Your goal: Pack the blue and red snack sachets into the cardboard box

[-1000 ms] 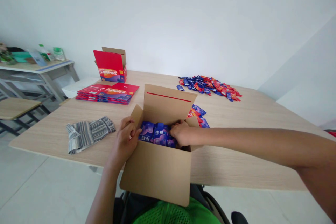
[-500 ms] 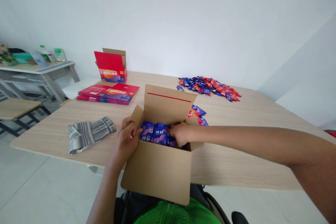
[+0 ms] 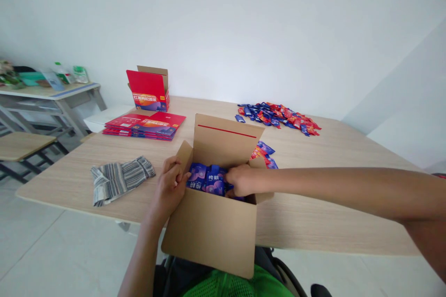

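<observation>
An open cardboard box (image 3: 212, 229) sits at the table's near edge, its flaps spread. Blue sachets (image 3: 215, 181) with white lettering lie in rows inside it. My left hand (image 3: 172, 184) grips the box's left side, fingers curled over the side flap. Inside the right part of the box is my right hand (image 3: 240, 180), its fingers bent down against a blue sachet; the fingertips are partly hidden. Just behind the box's right side, a few blue and red sachets (image 3: 265, 151) are partly covered by the box.
A heap of blue and red sachets (image 3: 278, 117) lies at the back of the table. Flattened red boxes (image 3: 149, 124) are stacked at the back left, before an upright red box (image 3: 149, 90). A striped grey cloth (image 3: 121, 178) lies left of my left hand.
My right hand stays in the box, its fingers shifted slightly among the sachets. The left hand keeps its hold on the box; the whole view has moved slightly.
</observation>
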A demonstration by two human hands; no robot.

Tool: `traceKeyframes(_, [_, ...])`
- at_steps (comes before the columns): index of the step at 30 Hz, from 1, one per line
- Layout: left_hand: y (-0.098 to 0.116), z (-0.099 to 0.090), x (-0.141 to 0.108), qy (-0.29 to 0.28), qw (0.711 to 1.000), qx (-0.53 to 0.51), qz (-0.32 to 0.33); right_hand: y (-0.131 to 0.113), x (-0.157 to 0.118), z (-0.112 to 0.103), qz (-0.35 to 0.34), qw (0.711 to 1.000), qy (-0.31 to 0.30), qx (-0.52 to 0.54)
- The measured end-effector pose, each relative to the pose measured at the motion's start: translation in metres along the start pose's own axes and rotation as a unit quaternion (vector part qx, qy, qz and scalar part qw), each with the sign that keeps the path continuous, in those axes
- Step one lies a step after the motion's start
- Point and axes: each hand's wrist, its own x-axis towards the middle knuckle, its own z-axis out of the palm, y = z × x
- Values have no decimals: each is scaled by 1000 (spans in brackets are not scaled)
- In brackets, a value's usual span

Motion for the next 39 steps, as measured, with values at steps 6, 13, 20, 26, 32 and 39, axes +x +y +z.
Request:
traceKeyframes(6, [-1, 1, 0, 8, 1000, 3, 16, -4, 22, 22, -178, 963, 201, -11])
traceKeyframes(13, [-3, -1, -1, 2, 1000, 16, 14, 1, 28, 38, -112, 989, 89, 42])
traceKeyframes(20, [-6, -1, 0, 15, 999, 32, 39, -1, 16, 39, -94, 989, 105, 37])
traceKeyframes(26, [-15, -1, 1, 24, 997, 53, 52, 5, -26, 20, -145, 952, 267, 26])
traceKeyframes(32, [-21, -2, 0, 34, 994, 74, 66, 66, -57, 16, -10, 908, 403, 116])
traceKeyframes(39, [-21, -3, 0, 38, 995, 77, 48, 158, -28, 97, 167, 887, 387, 191])
